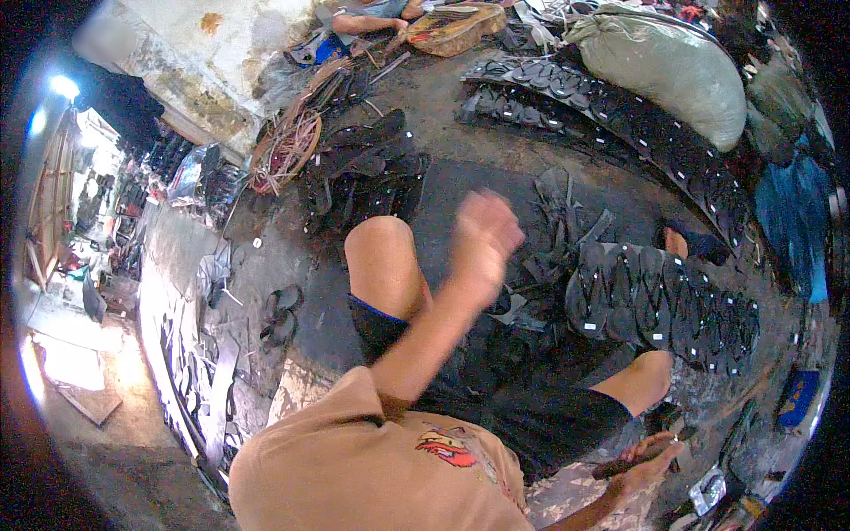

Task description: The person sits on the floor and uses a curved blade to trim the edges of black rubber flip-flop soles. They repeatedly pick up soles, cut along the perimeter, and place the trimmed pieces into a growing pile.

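Note:
My left hand point(485, 237) is lifted over the dark mat between my knees. Motion smears its fingers, and I see nothing held in it. Down at the lower right, beside my right knee, my right hand point(642, 469) is closed around a dark hand tool point(611, 466); its exact kind does not show. To the right of my legs lies a tight row of black flip-flops point(664, 296) with small white tags. Black strap-like scraps point(553, 221) are strewn just beyond my left hand.
A heap of black sandals point(367, 168) lies ahead to the left, by a tangle of thin strips point(288, 146). Long rows of flip-flops point(611, 115) curve below a bulging pale sack point(664, 75). Another person's arm point(367, 22) rests near a wooden block point(456, 28).

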